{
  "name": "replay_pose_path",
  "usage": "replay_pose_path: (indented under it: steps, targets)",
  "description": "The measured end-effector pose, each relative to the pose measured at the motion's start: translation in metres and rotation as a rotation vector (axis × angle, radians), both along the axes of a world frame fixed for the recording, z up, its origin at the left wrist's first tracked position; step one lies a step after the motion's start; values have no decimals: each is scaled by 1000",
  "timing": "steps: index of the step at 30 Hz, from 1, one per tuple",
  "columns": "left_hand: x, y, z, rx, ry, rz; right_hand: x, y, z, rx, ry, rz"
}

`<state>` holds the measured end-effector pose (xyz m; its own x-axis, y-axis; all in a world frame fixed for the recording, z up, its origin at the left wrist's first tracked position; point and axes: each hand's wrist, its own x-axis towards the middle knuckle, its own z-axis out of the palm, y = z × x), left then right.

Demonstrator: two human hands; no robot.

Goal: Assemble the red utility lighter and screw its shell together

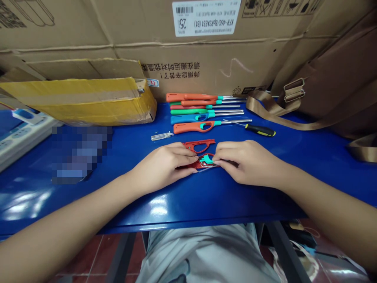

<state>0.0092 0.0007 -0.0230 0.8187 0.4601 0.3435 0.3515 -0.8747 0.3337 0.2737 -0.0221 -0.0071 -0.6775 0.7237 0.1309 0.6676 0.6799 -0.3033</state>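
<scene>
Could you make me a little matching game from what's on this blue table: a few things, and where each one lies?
Things:
1. screwdriver
2. yellow-taped box
3. red shell piece
4. brown strap

Places:
A. far left of the table
B. just beyond both hands
C. right of the row of lighters
D. far right, by the bag

Pairs: 1-C, 2-A, 3-B, 4-D

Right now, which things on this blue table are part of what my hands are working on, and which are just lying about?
In hand: left hand, right hand, red lighter shell, green trigger, second red shell half.

Lying about: finished lighters, screwdriver, clear tube, yellow-taped box, brown strap.
</scene>
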Motion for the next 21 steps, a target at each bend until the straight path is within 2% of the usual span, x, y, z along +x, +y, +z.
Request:
replay_pose_path:
  steps: [6, 16, 21]
  targets:
    - [-1, 0, -1, 0, 40, 22, 2, 0, 0, 14, -27, 20]
    - [1, -4, 1, 73, 89, 18, 3, 4, 2, -109, 105, 33]
    - [2, -4, 0, 38, 50, 18, 3, 3, 1, -53, 61, 45]
